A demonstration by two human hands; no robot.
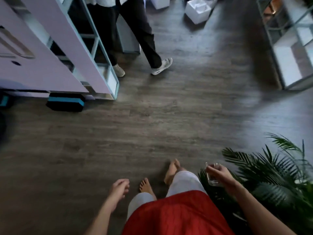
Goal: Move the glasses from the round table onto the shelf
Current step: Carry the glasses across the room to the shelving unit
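Note:
My right hand [221,175] is closed around a clear drinking glass [212,177], held upright at my right side just in front of a leafy plant. My left hand [119,188] hangs low at my left side, fingers loosely curled, with nothing in it. A tall white shelf unit [94,46] with open compartments stands at the upper left, well ahead of both hands. A second, glass-fronted shelf [291,53] stands at the upper right. The round table is out of view. I am standing barefoot on the wooden floor.
Another person's legs and white shoes [160,65] stand beside the white shelf. A green palm plant [274,175] fills the lower right. A black and teal box [66,102] lies on the floor at left. White boxes [197,10] sit at the top. Open wooden floor [160,116] lies ahead.

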